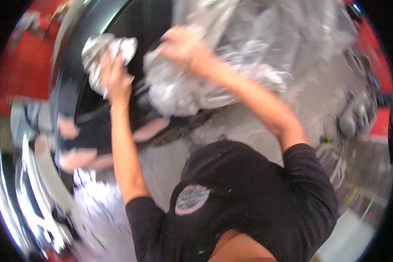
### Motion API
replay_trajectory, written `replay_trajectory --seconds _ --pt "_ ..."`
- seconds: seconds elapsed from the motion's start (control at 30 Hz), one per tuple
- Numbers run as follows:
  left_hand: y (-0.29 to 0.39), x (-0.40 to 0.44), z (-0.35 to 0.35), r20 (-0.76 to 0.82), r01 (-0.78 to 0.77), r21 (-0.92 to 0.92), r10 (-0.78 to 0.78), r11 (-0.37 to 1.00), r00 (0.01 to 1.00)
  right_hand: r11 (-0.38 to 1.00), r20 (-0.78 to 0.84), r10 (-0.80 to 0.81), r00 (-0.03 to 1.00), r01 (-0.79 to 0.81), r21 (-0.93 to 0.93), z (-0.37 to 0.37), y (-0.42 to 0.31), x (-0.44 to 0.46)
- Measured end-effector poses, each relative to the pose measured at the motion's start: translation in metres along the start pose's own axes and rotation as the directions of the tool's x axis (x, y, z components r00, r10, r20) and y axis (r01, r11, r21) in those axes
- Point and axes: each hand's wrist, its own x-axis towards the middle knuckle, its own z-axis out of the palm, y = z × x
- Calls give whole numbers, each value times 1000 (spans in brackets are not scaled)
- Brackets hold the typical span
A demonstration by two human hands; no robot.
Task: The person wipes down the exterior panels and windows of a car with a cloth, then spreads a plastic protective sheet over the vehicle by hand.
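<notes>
A dark glossy car body panel (pixel 137 24) curves across the upper left. My left hand (pixel 115 78) holds a crumpled, shiny whitish cloth or film (pixel 96 50) against it, with the fingers partly extended over the bundle. To the right, a large sheet of clear plastic (pixel 266 48) hangs in loose folds over the panel. My right hand (pixel 183 46) is closed on the edge of this sheet, near a bunched part of it. Motion blurs both hands.
Pinkish patches (pixel 150 129) mark the panel's lower part. Other car parts (pixel 39 192) and crumpled light sheeting (pixel 100 209) lie at the lower left. Grey equipment (pixel 358 115) stands at the right on the concrete floor (pixel 249 131). Red surfaces (pixel 26 70) show at both sides.
</notes>
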Motion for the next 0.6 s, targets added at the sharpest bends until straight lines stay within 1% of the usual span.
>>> replay_trajectory --seconds 0.03,0.07,0.1,0.13,0.17,0.23,0.3,0.37,0.4,0.43,0.47,0.5,0.57,0.6 --pt "2 -1 6 -26 -20 14 20 1000 999 992 87 119 989 -122 24 -34 -39 -3" --pt "-2 -5 7 -11 -2 -45 2 999 1000 997 150 65 987 -72 39 -41 -61 -16" --pt "7 3 2 -49 -37 -25 36 999 998 986 47 55 997 -62 152 -29 -80 -35" --pt "18 8 -1 -48 -40 13 41 999 998 970 69 37 997 -53 238 -24 -97 -55" --pt "23 11 -4 -45 -35 64 37 997 998 982 198 34 980 -70 178 -30 -111 -72" --pt "22 9 -8 -33 -14 67 16 998 999 977 264 137 955 -174 123 -32 -129 -98" --pt "21 9 -14 -26 22 -96 -24 995 999 965 247 261 933 -261 -32 -28 -126 -120" --pt "26 8 -23 -34 71 -167 -78 983 996 929 374 355 857 -370 -34 -17 -112 -141" --pt "33 5 -28 -19 133 -233 -141 963 990 905 439 391 809 -426 -22 -11 -108 -147" --pt "39 0 -33 3 203 -291 -211 935 977 921 233 375 898 -389 18 -4 -102 -155" --pt "36 -9 -36 77 315 -484 -319 816 944 902 248 397 884 -426 74 -1 -93 -155" --pt "42 -20 -35 119 400 -658 -436 638 892 878 269 415 869 -460 130 -1 -83 -155" --pt "72 -36 -56 278 521 -654 -467 548 840 877 230 443 866 -472 88 -17 -71 -145" --pt "86 -47 -63 371 581 -630 -457 516 808 884 179 434 883 -456 105 -28 -63 -140"
